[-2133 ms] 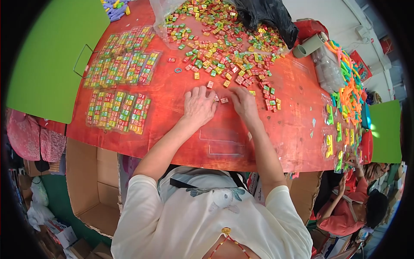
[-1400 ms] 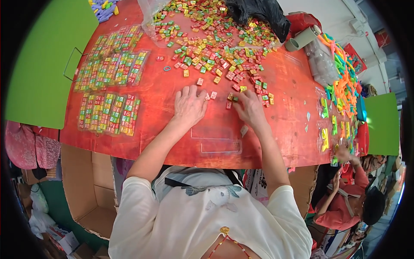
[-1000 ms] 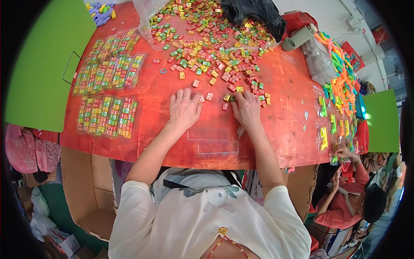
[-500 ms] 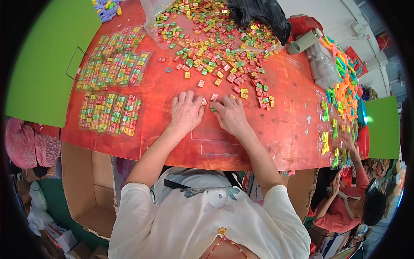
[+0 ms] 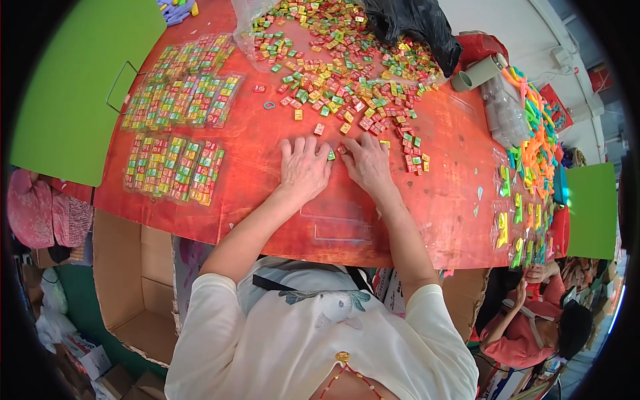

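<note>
Two hands palm-down on red table (image 5: 427,193), left hand (image 5: 303,170) flat, fingers spread, right hand (image 5: 367,163) open, beside small coloured blocks (image 5: 333,155).

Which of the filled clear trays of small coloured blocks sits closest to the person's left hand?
The lower tray, nearest the table's front edge, lies closest to the left hand. The other trays sit farther up the red table.

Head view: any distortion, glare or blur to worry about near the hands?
Head view: strong fisheye, the red table edge bows and a black ring frames the picture; light is even, with soft sheen on the clear tray; left hand, right hand and nearby small blocks look sharp.
</note>
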The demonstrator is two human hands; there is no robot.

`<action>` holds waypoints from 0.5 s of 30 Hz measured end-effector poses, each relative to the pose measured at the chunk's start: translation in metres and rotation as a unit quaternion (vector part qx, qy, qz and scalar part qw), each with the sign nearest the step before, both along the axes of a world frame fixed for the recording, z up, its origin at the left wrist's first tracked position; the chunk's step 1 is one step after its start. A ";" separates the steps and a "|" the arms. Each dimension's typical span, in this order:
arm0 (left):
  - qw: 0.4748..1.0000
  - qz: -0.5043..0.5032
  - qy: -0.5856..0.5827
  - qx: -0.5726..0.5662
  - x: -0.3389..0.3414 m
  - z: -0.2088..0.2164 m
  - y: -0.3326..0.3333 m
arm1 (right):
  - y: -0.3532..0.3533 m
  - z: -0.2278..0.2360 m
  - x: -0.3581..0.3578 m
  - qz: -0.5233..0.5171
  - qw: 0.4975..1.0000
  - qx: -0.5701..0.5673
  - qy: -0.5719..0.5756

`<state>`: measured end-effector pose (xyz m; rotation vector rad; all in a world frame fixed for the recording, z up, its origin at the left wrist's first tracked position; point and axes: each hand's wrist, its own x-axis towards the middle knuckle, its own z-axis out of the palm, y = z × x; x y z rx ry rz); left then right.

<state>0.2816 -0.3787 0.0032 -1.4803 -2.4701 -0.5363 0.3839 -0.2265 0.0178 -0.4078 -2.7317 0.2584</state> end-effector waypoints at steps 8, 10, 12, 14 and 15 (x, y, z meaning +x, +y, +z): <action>0.993 0.021 -0.100 0.056 -0.009 0.014 -0.028 | -0.010 0.001 -0.005 -0.020 0.999 0.024 -0.025; 0.983 0.014 -0.173 0.060 -0.020 0.020 -0.058 | -0.007 -0.001 -0.004 -0.012 1.000 -0.012 0.004; 0.984 0.026 -0.171 0.040 -0.022 0.023 -0.081 | 0.003 -0.001 -0.003 0.007 0.989 -0.144 0.019; 0.975 0.026 -0.221 0.002 -0.017 0.026 -0.095 | 0.008 0.003 0.000 0.018 0.989 -0.150 -0.007; 0.980 0.026 -0.196 -0.010 -0.015 0.025 -0.096 | 0.010 0.003 -0.002 0.045 0.992 -0.110 -0.029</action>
